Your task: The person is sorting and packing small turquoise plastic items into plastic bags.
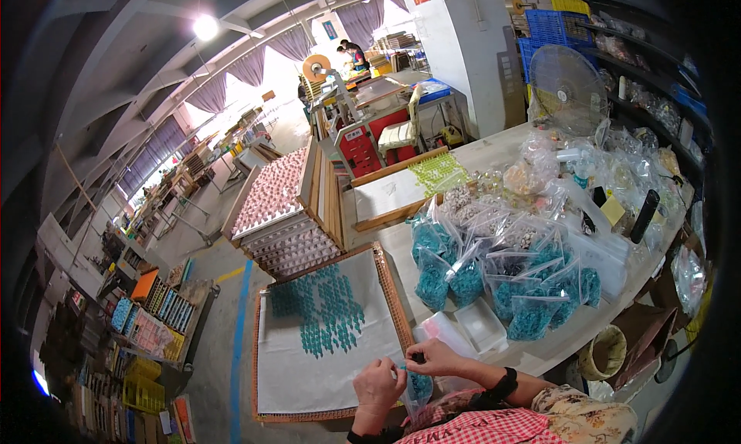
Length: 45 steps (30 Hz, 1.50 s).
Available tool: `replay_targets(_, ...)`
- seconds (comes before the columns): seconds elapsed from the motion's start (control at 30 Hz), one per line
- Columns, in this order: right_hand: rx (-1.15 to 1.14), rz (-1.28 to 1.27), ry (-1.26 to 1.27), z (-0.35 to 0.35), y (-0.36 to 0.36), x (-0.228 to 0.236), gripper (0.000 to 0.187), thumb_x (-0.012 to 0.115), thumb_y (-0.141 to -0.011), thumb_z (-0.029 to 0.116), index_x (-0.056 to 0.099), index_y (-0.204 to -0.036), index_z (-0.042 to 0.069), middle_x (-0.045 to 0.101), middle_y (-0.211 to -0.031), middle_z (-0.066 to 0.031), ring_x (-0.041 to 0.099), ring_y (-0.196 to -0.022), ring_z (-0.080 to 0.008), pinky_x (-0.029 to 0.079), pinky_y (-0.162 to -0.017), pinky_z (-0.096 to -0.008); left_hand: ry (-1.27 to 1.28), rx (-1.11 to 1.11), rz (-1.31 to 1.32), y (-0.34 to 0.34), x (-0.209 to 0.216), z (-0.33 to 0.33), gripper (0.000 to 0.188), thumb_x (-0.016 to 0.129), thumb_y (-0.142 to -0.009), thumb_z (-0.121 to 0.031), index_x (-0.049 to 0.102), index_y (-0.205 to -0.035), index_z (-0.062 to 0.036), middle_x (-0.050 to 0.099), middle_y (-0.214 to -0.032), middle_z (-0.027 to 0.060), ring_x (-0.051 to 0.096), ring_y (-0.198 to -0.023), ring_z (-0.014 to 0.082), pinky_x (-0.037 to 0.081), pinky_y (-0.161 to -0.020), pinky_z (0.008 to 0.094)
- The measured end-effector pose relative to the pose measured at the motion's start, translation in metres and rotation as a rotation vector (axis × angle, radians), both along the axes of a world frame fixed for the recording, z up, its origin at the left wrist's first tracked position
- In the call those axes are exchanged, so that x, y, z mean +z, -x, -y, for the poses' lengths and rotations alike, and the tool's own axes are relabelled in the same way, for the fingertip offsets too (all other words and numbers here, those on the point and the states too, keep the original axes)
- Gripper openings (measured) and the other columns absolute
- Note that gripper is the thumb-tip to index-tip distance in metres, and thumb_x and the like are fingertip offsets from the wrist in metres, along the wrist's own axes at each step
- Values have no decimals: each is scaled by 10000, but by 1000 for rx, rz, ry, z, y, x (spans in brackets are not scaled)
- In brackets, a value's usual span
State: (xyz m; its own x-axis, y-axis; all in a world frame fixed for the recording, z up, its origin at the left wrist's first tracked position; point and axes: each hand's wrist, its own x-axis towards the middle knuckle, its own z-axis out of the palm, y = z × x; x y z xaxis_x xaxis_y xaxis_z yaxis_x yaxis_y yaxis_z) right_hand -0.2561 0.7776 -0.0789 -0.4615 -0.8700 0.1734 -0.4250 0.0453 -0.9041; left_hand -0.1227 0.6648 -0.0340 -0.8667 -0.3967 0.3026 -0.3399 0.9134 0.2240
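Note:
In front of me, a small transparent bag (419, 388) of teal pieces hangs just below my two hands. My left hand (378, 388) is closed, thumb and fingers pinched at the bag's upper edge. My right hand (437, 358) is also closed in a pinch at the top of the same bag, with a small dark thing (417, 357) by its fingers that I cannot make out. To the left lies a wood-framed tray (289, 374) lined with white cloth. Rows of small teal pieces (330, 313) cover its far part. Each wrist wears a black band.
Several zip bags of teal pieces (467, 280) crowd the table to the right, beside a shallow transparent box (482, 326). Behind the tray rises a stack of frames with pink pieces (274, 185). Another tray holds green pieces (436, 172). A fan (567, 93) stands at the far right.

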Motion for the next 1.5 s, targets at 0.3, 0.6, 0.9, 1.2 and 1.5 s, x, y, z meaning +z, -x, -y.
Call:
replay_targets(0.3,-1,15,-2,-1,0,3,244,635,-810,257,640,-847,16,568,-626,-101,534,-568,-135,449,-579,-302,-167,-13,89,-2,1,-2,276,646,-801,-379,643,-745,-109,632,-701,87,635,-629,304,479,-538,409)
replay_targets(0.6,17,25,-42,1,-1,3,288,625,-795,307,650,-875,32,622,-712,-168,607,-621,-282,484,-621,-367,-161,-13,62,-4,2,-1,245,641,-804,-335,640,-750,-95,629,-707,82,635,-642,304,483,-558,403)
replay_targets(0.9,-6,12,16,4,-2,-2,252,649,-816,263,649,-868,16,590,-643,-105,545,-578,-142,455,-582,-308,-231,-6,6,-11,0,-3,188,662,-789,-304,619,-768,-122,609,-715,69,622,-631,287,478,-547,399)
replay_targets(1.2,0,63,-3,4,-3,-1,264,608,-818,278,633,-872,21,619,-713,-169,610,-629,-279,471,-605,-370,-195,-60,53,-18,6,-11,310,658,-818,-403,632,-755,-100,622,-702,77,639,-646,266,491,-569,384)
replay_targets(1.5,-7,94,49,9,2,-5,278,623,-856,283,650,-945,22,653,-745,-116,625,-670,-200,483,-643,-334,-218,-92,235,-30,10,-7,239,617,-828,-309,584,-807,-73,613,-775,110,627,-728,303,483,-627,418)
